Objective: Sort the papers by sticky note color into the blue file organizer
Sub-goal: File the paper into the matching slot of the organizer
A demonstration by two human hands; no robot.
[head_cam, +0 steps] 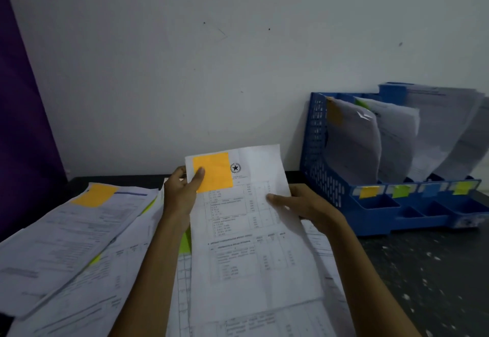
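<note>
Two hands pinch paper [254, 230]: left hand [182, 193] on orange sticky note [214, 172], right hand [304, 207] at edge. Should keep taut, slide into orange-tagged slot [366, 191], to right of right hand.

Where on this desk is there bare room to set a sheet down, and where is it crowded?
Bare: the dark desk in front of the blue file organizer, right of the right hand. Crowded: overlapping papers cover the left and centre.
</note>
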